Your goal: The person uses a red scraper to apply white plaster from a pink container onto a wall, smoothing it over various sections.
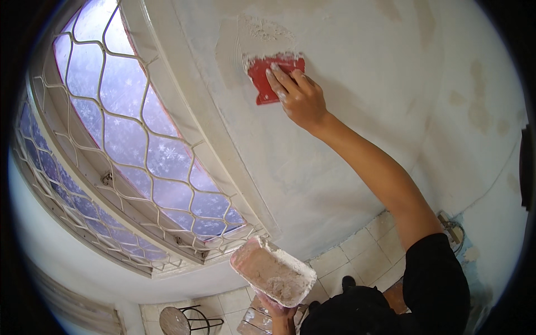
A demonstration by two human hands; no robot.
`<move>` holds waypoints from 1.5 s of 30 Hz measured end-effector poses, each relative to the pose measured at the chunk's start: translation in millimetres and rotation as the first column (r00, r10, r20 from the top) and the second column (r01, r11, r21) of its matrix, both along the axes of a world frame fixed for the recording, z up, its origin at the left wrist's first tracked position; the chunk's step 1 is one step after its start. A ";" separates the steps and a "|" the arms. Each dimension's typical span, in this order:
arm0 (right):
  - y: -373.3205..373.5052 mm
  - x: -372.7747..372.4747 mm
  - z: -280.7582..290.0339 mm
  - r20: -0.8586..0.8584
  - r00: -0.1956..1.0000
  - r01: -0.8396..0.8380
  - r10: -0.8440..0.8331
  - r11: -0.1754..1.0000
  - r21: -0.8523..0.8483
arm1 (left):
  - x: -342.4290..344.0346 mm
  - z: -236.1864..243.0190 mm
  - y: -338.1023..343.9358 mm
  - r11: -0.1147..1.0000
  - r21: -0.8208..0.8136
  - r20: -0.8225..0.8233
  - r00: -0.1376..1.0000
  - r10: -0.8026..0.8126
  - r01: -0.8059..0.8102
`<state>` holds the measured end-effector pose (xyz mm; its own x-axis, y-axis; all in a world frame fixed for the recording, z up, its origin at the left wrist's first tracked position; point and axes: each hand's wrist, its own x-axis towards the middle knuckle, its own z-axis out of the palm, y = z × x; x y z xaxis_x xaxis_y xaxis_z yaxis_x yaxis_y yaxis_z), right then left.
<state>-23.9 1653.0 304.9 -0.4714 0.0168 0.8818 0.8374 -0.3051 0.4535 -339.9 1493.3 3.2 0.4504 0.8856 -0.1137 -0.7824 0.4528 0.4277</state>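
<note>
My right hand presses a red plastic spreader against the wall, fingers laid along its face. Pale filler clings to the spreader's upper edge. Just above it, a wet beige patch of filler covers the wall. Low in the view, my left hand holds up a rectangular tub from beneath. Wet filler lies in the tub, and dried white filler crusts its rim. Most of the left hand's fingers are hidden under the tub.
To the left is a window with a wavy cream metal grille. Below stand a round stool and a spattered wooden surface on the tiled floor. A cable hangs by the wall at right.
</note>
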 end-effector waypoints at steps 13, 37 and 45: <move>-28.7 -12.6 97.1 -0.386 0.922 -0.063 0.040 0.997 -0.049 | 1.3 8.6 -2.0 0.998 -0.018 -0.027 0.998 0.060 -0.061; 35.9 -34.3 69.2 0.119 0.993 -0.051 0.026 0.977 0.209 | 1.4 12.6 -4.6 0.999 -0.019 -0.063 0.997 0.041 -0.043; 24.7 -41.8 -1.9 0.023 1.000 0.002 -0.003 0.999 0.033 | 1.5 1.6 -2.6 0.998 -0.030 -0.055 0.997 0.048 -0.049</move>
